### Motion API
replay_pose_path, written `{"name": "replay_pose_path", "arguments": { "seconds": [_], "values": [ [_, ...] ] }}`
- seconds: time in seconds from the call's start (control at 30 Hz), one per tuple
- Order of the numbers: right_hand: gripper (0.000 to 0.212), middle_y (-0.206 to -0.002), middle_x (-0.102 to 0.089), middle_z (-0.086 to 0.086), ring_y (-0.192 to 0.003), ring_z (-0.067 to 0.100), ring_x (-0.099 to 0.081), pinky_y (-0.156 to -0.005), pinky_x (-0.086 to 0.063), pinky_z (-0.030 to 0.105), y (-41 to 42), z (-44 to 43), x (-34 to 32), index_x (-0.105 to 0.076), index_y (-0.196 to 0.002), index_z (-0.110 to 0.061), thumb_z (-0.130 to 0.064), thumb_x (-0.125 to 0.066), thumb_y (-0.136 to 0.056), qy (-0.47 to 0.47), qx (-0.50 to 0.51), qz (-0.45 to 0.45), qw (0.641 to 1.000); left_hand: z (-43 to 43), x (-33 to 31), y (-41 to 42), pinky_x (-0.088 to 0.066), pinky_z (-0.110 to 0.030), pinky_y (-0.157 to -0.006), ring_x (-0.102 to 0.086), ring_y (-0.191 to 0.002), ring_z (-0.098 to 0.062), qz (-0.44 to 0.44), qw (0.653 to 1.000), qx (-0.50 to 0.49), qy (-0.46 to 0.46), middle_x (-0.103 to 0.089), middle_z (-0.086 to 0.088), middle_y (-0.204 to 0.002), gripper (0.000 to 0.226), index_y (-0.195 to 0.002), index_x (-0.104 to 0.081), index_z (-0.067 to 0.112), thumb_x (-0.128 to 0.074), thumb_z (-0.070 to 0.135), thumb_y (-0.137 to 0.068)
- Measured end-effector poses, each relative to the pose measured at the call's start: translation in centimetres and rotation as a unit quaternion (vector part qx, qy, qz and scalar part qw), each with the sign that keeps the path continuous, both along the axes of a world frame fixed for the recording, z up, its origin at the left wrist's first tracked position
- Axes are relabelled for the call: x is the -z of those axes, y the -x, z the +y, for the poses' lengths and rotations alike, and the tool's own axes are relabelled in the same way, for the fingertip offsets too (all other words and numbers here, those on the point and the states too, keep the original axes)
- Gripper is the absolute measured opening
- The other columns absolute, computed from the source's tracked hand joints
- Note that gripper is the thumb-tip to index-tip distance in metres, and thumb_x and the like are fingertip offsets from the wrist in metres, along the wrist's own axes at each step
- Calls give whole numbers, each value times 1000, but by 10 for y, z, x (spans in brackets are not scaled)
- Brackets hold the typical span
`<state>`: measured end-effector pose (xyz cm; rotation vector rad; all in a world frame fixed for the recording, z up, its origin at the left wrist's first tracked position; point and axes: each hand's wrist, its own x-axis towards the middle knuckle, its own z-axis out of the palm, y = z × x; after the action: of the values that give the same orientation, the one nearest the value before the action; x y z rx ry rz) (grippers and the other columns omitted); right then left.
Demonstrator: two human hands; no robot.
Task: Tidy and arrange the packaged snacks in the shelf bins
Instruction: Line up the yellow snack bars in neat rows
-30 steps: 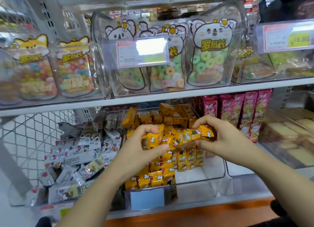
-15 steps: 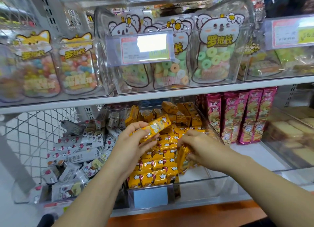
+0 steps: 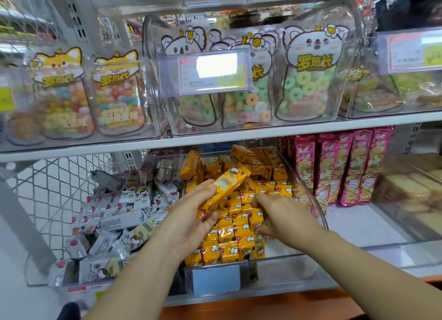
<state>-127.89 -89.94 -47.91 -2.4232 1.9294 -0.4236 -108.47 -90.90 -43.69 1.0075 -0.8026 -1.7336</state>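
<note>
The shelf [image 3: 95, 149] runs off both edges. Above it, three koala bags [image 3: 313, 80] and two fox bags [image 3: 59, 92] read 罗班长; the price tag [image 3: 205, 72] is washed out by glare. Below, pink packets [image 3: 334, 166] marked 乐吧 stand beside a clear bin [image 3: 294, 269] of yellow packs [image 3: 229, 238], partly hidden by hands. The grey-white heap [image 3: 114, 214] to the left is too blurred to read. The left hand [image 3: 189, 221] has its grip closed round one yellow pack [image 3: 224, 188], held tilted above the bin. The right hand [image 3: 284, 219] lies curled on the standing rows; whether its grip holds any, I cannot tell.
</note>
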Motion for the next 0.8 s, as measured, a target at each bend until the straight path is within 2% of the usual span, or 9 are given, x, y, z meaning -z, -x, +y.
{"name": "replay_pose_path", "arguments": {
  "seconds": [0.17,0.27,0.33,0.4,0.5,0.57,0.63,0.7,0.8],
  "values": [
    [46,-89,-56,-11,-70,5,-52,-63,-44,27,12,4,-14,-45,-106,-32,-42,-76,-73,-15,6,-118,993,-2,6,3,-52,-27,-69,-65,-95,-20,-17,998,45,51,-67,-9,-110,43,-113,-61,16,-68,16,-70],
    [40,-88,-53,-14,-61,0,-50,-58,-40,12,16,12,-28,-46,-109,-36,-24,-71,-81,42,-14,-227,973,-3,10,6,-53,-30,-79,-66,-97,-15,-116,981,74,135,-68,0,-111,40,-116,-58,22,-68,17,-77],
    [46,-96,-51,-19,-75,-8,-52,-64,-39,5,19,20,-40,-46,-117,-35,-12,-66,-83,85,-17,-292,953,-2,9,9,-53,-26,-80,-66,-94,-6,-230,945,73,222,-65,8,-112,40,-114,-56,31,-70,22,-78],
    [54,-114,-50,-23,-99,-11,-50,-78,-40,4,21,27,-49,-46,-127,-34,-11,-65,-82,84,-41,-328,940,1,7,14,-52,-16,-71,-64,-88,1,-305,899,60,307,-61,13,-108,38,-109,-54,38,-72,22,-79],
    [43,-114,-52,-24,-105,-7,-46,-89,-40,13,24,31,-50,-53,-116,-37,-27,-72,-78,76,-62,-248,964,8,9,22,-51,-14,-65,-62,-87,1,-353,852,62,382,-59,15,-102,42,-106,-52,43,-74,21,-78],
    [32,-100,-52,-19,-93,-8,-41,-78,-39,14,28,31,-50,-55,-98,-40,-39,-74,-74,75,-31,-181,980,11,9,27,-52,-17,-67,-59,-91,1,-369,834,59,406,-58,19,-102,44,-105,-51,47,-75,26,-76],
    [32,-89,-47,-17,-84,-5,-41,-66,-35,13,31,33,-50,-53,-89,-38,-45,-76,-69,35,-10,-150,988,11,9,32,-50,-16,-71,-58,-91,4,-360,830,33,423,-58,21,-103,46,-107,-51,48,-77,29,-74],
    [33,-82,-54,-13,-78,2,-50,-64,-41,19,26,35,-46,-50,-89,-36,-45,-76,-70,-17,-27,-143,989,11,5,37,-46,-10,-68,-59,-82,8,-331,840,22,430,-58,16,-105,50,-111,-52,41,-78,23,-72],
    [29,-73,-54,-9,-72,9,-54,-59,-41,23,15,38,-39,-47,-83,-31,-40,-74,-74,-65,-30,-137,988,12,4,44,-46,-8,-68,-60,-78,9,-300,855,74,415,-58,14,-109,50,-112,-54,35,-78,18,-72]
  ]
}}
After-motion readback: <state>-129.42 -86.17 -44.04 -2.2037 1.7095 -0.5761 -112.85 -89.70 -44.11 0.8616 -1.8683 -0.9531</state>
